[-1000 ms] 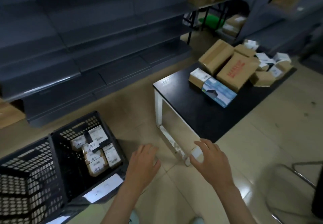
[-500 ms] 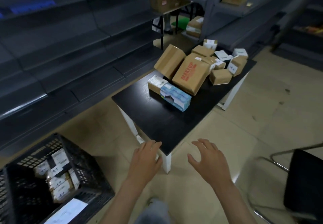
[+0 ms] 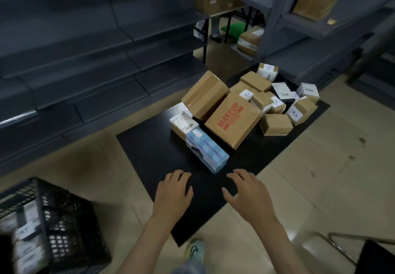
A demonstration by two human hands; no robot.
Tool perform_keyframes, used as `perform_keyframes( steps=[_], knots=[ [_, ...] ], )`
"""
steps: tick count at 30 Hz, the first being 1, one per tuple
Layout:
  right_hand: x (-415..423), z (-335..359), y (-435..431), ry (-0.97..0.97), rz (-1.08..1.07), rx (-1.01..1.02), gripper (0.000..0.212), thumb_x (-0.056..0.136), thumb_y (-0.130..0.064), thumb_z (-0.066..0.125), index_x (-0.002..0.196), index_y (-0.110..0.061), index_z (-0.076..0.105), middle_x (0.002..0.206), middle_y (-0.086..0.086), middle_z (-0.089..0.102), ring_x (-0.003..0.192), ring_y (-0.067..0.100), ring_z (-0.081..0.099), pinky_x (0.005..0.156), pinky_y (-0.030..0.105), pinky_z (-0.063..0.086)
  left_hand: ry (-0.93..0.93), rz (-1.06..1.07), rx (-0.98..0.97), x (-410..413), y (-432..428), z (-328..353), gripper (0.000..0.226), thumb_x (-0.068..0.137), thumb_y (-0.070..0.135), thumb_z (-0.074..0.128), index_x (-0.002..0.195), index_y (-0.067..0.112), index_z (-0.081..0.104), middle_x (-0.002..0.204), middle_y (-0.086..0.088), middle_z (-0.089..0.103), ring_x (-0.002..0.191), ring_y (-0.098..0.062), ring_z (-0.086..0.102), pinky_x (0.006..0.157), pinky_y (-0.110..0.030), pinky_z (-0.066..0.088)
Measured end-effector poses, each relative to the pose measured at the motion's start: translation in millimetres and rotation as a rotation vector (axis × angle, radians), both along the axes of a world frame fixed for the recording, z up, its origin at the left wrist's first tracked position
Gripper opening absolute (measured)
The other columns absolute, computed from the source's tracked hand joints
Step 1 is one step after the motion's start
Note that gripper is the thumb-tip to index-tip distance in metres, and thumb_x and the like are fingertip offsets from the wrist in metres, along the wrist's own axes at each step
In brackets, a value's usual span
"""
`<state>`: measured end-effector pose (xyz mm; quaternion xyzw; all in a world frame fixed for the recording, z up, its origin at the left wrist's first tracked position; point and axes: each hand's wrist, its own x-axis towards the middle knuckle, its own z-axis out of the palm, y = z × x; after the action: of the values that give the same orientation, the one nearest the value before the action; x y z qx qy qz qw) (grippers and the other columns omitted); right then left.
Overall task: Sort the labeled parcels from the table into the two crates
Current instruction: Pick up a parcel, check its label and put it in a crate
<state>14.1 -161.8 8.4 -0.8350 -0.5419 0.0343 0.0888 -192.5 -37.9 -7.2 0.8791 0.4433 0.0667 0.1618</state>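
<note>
A low black table carries a heap of parcels. Nearest me lies a light blue box, behind it a white-labelled box, a brown MAKEUP carton and a plain brown carton. Several small labelled parcels crowd the far right end. My left hand and my right hand hover over the table's near end, fingers spread, holding nothing. A black lattice crate with labelled parcels inside stands on the floor at lower left.
Grey shelving runs along the left and back. More shelving with cartons rises at the right. A chair's metal frame sits at the lower right. My shoe shows on the tiled floor below the table.
The view has swung from the crate toward the table. Both empty hands have come forward from beside the table's corner to above its near end.
</note>
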Motion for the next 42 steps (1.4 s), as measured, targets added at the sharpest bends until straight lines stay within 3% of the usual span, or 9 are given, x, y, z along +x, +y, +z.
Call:
perform_keyframes(
  steps=[10, 13, 16, 19, 23, 30, 38, 42],
  knots=[
    [105, -7, 129, 0.088, 0.209, -0.016, 0.047, 0.087, -0.053, 0.063, 0.125, -0.025, 0.069, 0.121, -0.005, 0.066, 0.108, 0.02, 0.064, 0.076, 0.04, 0.055, 0.063, 0.208, -0.064, 77, 81, -15, 0.043, 0.103, 0.038, 0.056, 0.144, 0.027, 0.054, 0.142, 0.005, 0.055, 0.123, -0.016, 0.053, 0.093, -0.034, 0.05],
    [136, -14, 166, 0.127, 0.32, -0.016, 0.052, 0.088, -0.056, 0.05, 0.125, -0.023, 0.068, 0.118, -0.004, 0.066, 0.103, 0.019, 0.063, 0.077, 0.039, 0.054, 0.052, 0.316, -0.089, 106, 100, -26, 0.043, 0.102, 0.038, 0.057, 0.143, 0.026, 0.055, 0.14, 0.004, 0.057, 0.122, -0.018, 0.055, 0.092, -0.036, 0.05],
    [164, -25, 197, 0.163, 0.417, -0.021, 0.048, 0.089, -0.054, 0.052, 0.119, -0.02, 0.068, 0.117, -0.002, 0.067, 0.1, 0.021, 0.065, 0.079, 0.04, 0.055, 0.006, 0.47, -0.141, 137, 119, -37, 0.047, 0.102, 0.042, 0.058, 0.146, 0.024, 0.052, 0.142, 0.002, 0.056, 0.123, -0.019, 0.054, 0.093, -0.039, 0.051],
    [187, -30, 219, 0.18, 0.482, -0.026, 0.046, 0.089, -0.053, 0.051, 0.115, -0.02, 0.068, 0.113, -0.002, 0.067, 0.097, 0.021, 0.065, 0.076, 0.037, 0.055, -0.063, 0.665, -0.234, 167, 141, -45, 0.06, 0.102, 0.048, 0.058, 0.153, 0.02, 0.044, 0.15, -0.003, 0.05, 0.13, -0.023, 0.051, 0.1, -0.046, 0.05],
    [208, -30, 240, 0.214, 0.567, -0.041, 0.038, 0.086, -0.046, 0.068, 0.116, -0.021, 0.069, 0.111, -0.003, 0.068, 0.091, 0.019, 0.066, 0.07, 0.028, 0.047, -0.139, 0.893, -0.37, 201, 171, -57, 0.083, 0.1, 0.052, 0.061, 0.163, 0.012, 0.025, 0.161, -0.011, 0.038, 0.145, -0.03, 0.039, 0.111, -0.052, 0.044],
    [224, -34, 258, 0.231, 0.656, -0.13, 0.044, 0.091, -0.054, 0.046, 0.117, -0.025, 0.067, 0.112, -0.006, 0.064, 0.09, 0.015, 0.063, 0.067, 0.031, 0.049, -0.253, 1.092, -0.514, 240, 206, -86, 0.119, 0.09, 0.058, 0.072, 0.166, 0.007, -0.005, 0.163, -0.017, 0.031, 0.147, -0.036, 0.033, 0.112, -0.05, 0.04],
    [234, -34, 267, 0.212, 0.699, -0.079, 0.034, 0.086, -0.048, 0.05, 0.106, -0.027, 0.068, 0.102, -0.007, 0.066, 0.086, 0.017, 0.065, 0.063, 0.036, 0.056, -0.204, 1.151, -0.571, 246, 237, -107, 0.124, 0.086, 0.061, 0.076, 0.163, 0.0, 0.001, 0.16, -0.019, 0.033, 0.147, -0.037, 0.033, 0.111, -0.05, 0.04],
    [236, -31, 276, 0.202, 0.715, -0.066, 0.029, 0.086, -0.047, 0.052, 0.101, -0.028, 0.067, 0.101, -0.008, 0.066, 0.083, 0.015, 0.065, 0.062, 0.032, 0.055, -0.303, 1.239, -0.598, 247, 246, -118, 0.122, 0.076, 0.061, 0.084, 0.158, 0.003, 0.015, 0.152, -0.017, 0.042, 0.14, -0.036, 0.042, 0.107, -0.054, 0.046]
  ],
)
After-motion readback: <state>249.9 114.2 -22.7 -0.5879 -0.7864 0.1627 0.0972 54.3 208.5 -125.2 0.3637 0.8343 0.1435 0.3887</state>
